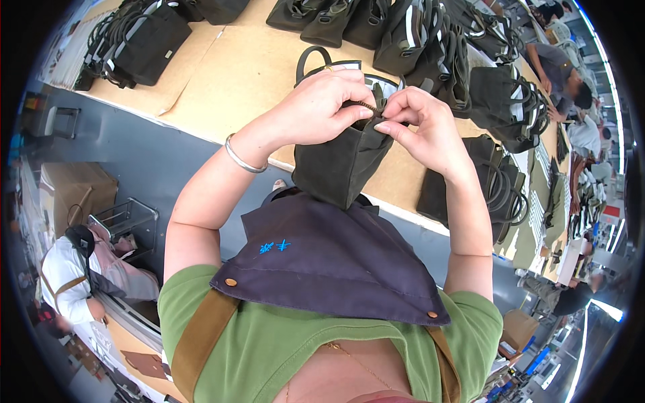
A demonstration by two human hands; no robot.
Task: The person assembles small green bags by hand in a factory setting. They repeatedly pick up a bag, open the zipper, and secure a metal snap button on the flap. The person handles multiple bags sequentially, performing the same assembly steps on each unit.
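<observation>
A dark olive handbag [336, 164] stands at the near edge of the table, in front of my apron. Its looped handle [310, 59] sticks up at the far left, and pale lining or paper shows at its mouth. My left hand [329, 104] pinches the bag's top edge by a brass-coloured zipper [363, 105], thumb and fingers pressed together. Close beside it, my right hand [420, 121] pinches the top corner of the same bag. The exact bit of zipper or cloth between the fingertips is partly hidden.
Several similar dark bags [403, 40] stand along the far side and right of the tan-topped table [222, 80]. More bags [144, 47] cluster at the far left. One bag [474, 178] sits right of my right forearm. Other people work at far right and lower left.
</observation>
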